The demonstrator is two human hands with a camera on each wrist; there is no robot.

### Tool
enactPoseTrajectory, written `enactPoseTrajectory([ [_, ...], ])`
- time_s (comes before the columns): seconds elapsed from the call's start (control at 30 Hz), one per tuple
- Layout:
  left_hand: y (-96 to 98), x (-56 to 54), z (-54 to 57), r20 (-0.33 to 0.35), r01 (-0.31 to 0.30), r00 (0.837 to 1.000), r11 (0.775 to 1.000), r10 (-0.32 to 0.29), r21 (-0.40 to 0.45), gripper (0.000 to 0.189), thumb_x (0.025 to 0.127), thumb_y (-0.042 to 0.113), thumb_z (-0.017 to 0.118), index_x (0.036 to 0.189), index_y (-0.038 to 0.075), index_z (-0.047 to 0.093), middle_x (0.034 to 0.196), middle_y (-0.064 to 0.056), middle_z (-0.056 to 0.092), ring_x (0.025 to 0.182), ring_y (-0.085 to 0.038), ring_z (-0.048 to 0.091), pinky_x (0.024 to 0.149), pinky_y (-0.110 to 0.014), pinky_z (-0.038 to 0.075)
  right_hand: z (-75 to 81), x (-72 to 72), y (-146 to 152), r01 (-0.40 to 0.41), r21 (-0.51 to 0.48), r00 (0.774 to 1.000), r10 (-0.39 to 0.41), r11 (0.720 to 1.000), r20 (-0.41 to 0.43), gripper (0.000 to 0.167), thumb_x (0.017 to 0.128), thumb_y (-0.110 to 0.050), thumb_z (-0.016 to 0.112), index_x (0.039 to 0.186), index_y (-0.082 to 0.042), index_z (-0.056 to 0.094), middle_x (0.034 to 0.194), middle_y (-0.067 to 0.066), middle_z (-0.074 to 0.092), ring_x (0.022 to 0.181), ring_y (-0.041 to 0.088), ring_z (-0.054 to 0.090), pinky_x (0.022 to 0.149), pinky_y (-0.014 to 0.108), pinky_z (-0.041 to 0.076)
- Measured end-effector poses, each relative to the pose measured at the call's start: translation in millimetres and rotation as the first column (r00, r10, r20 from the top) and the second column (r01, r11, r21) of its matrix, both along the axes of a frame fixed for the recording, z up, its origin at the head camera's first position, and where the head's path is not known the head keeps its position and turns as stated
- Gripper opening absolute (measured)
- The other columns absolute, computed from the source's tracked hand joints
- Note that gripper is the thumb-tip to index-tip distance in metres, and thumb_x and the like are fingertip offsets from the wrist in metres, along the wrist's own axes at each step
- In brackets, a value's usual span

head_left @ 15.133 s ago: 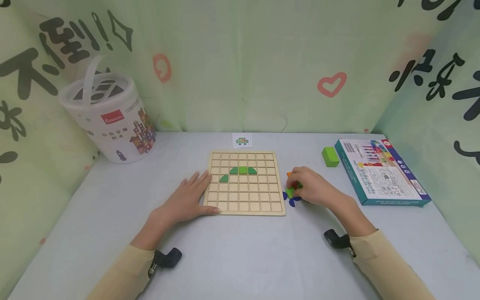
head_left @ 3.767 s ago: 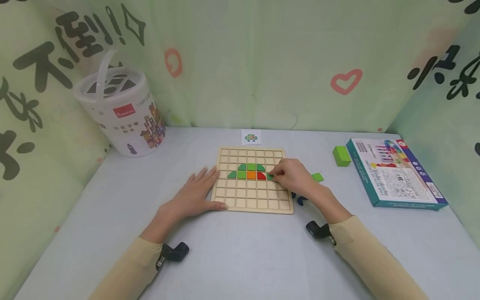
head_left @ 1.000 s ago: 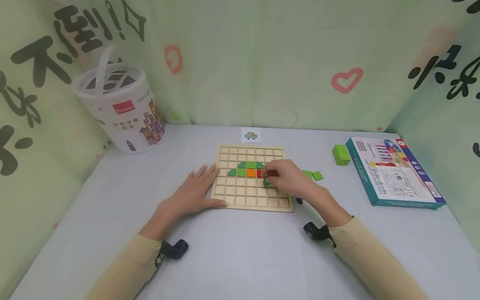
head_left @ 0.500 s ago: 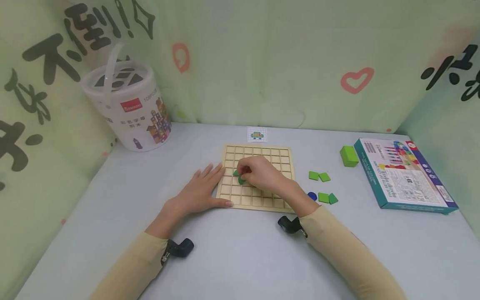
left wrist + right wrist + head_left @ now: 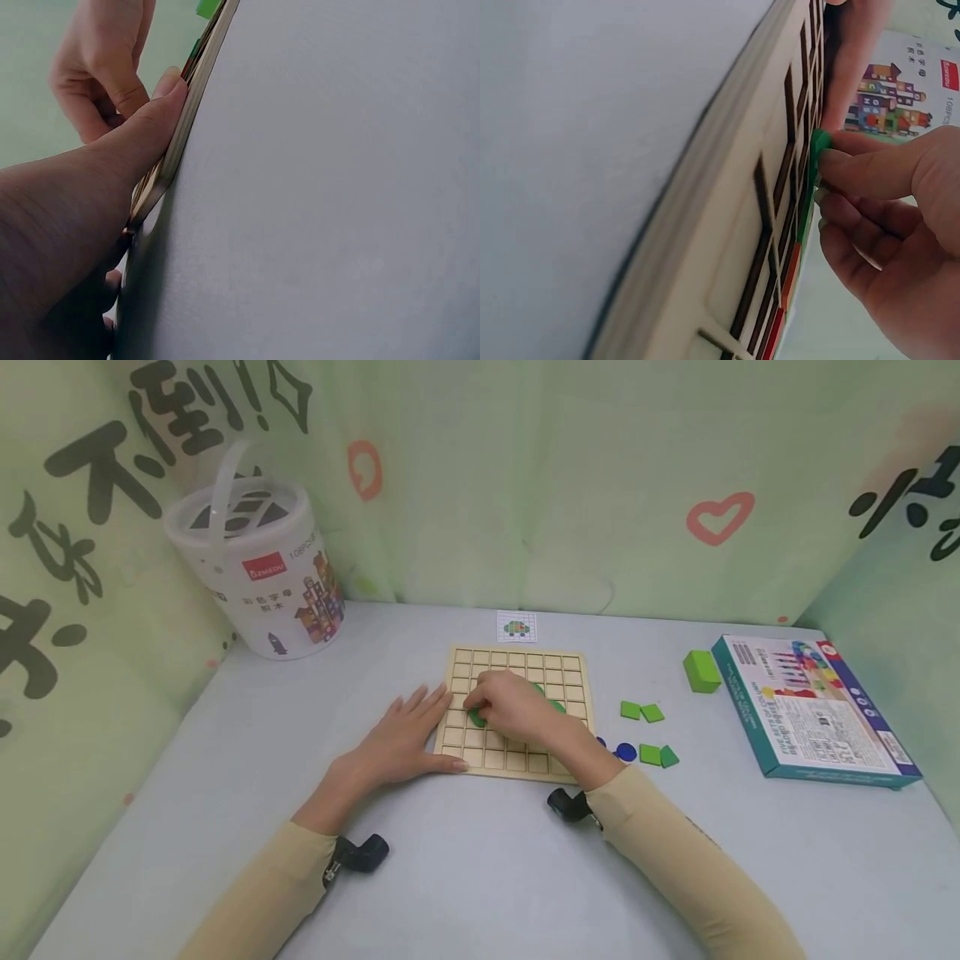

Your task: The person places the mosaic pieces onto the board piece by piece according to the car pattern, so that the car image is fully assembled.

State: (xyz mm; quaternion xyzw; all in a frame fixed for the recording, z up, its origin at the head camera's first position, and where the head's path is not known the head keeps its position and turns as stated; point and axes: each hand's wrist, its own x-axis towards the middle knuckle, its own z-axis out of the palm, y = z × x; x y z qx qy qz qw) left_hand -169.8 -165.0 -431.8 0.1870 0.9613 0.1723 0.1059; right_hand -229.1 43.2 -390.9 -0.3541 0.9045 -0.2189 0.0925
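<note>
My left hand (image 5: 401, 739) lies with straight fingers along the left side of a wooden grid board (image 5: 480, 762); its thumb (image 5: 161, 105) presses on the front edge in the left wrist view. Above the board's left part, my right hand (image 5: 513, 702) pinches a green curved-edge tile (image 5: 476, 718) between thumb and fingers. The right wrist view shows that green tile (image 5: 820, 142) right at the grid, in line with an orange tile (image 5: 791, 279) and a red tile (image 5: 775, 330). From the head, my right hand hides most of the laid tiles.
Right of the board lie green square tiles (image 5: 630, 710), a blue round tile (image 5: 626, 752) and a green angular tile (image 5: 669, 757). A green block (image 5: 702, 672) stands beside a flat box (image 5: 817, 710). Behind are a small picture card (image 5: 517, 627) and a white bucket (image 5: 255, 577).
Green, orange and red tiles have joined the first green ones on the board. Over the last second my right hand moved left across the board with a green tile. The left hand stayed.
</note>
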Motion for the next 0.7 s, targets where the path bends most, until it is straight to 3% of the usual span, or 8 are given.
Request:
enactPoseTrajectory([
  [0.33,0.1,1.2,0.4,-0.003,0.002,1.0,1.0,-0.002,-0.002,0.112,0.08,0.079,0.057,0.161,0.017,0.01,0.169,0.0,0.007,0.157,-0.028,0.002,0.126,-0.056,0.008,4.0,6.4,4.4,-0.012,0.034,1.0,0.012,0.999,-0.022,0.029,0.092,-0.001,0.063,0.115,-0.013,0.076,0.09,0.001,0.064,0.078,0.014,0.053,0.07,0.025,0.047],
  [0.53,0.7,1.2,1.2,-0.003,0.001,1.0,1.0,-0.001,-0.006,0.112,0.08,0.079,0.056,0.161,0.017,0.01,0.169,0.0,0.007,0.157,-0.029,0.002,0.126,-0.056,0.008,5.0,9.2,8.1,-0.032,0.035,0.997,0.034,0.999,-0.064,0.027,0.092,0.0,0.061,0.109,-0.012,0.078,0.086,0.0,0.063,0.074,0.012,0.052,0.064,0.023,0.046],
  [0.7,0.6,1.0,2.0,0.002,0.0,1.0,1.0,0.0,-0.006,0.112,0.08,0.08,0.056,0.161,0.018,0.01,0.169,0.001,0.006,0.157,-0.029,0.002,0.126,-0.056,0.008,3.5,9.0,13.7,-0.057,0.058,0.997,0.059,0.997,-0.048,0.029,0.092,0.0,0.06,0.111,-0.013,0.078,0.086,0.001,0.063,0.072,0.012,0.05,0.062,0.022,0.044],
])
